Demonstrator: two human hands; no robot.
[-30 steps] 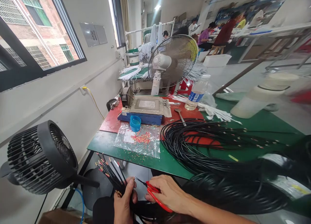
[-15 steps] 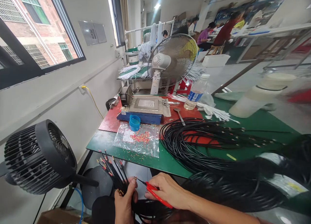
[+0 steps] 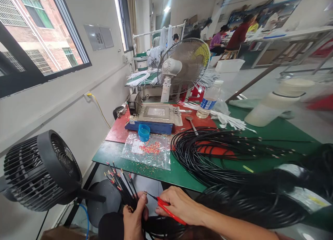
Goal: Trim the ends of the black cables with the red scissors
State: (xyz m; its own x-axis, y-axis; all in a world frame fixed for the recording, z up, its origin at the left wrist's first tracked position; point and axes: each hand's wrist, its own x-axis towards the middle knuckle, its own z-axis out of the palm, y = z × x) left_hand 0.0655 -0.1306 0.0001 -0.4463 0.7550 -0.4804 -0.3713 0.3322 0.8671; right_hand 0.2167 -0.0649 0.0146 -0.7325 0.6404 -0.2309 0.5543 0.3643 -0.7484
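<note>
My left hand (image 3: 136, 212) is closed around a bundle of black cables (image 3: 124, 189), whose stripped ends with red and yellow wires fan upward to the left. Between its thumb and fingers one cable end is pinched, partly hidden. My right hand (image 3: 179, 205) grips a pair of red-handled scissors (image 3: 166, 209); their dark tips touch or nearly touch the pinched end. Below both hands, more black cable lies across the lap. On the green table (image 3: 158, 172) a clear plastic bag (image 3: 162, 158) bears many tiny red and yellow scraps.
A large coil of black cable (image 3: 187, 156) covers the table's right side. Behind the bag stand a blue cup (image 3: 144, 132) and a blue-sided hot plate (image 3: 153, 128). A bottle (image 3: 206, 103) is farther back. A black fan (image 3: 44, 170) stands at left. People sit working in the background.
Both hands keep nearly the same pose, with the scissors still at the pinched cable end. The view has shifted very slightly.
</note>
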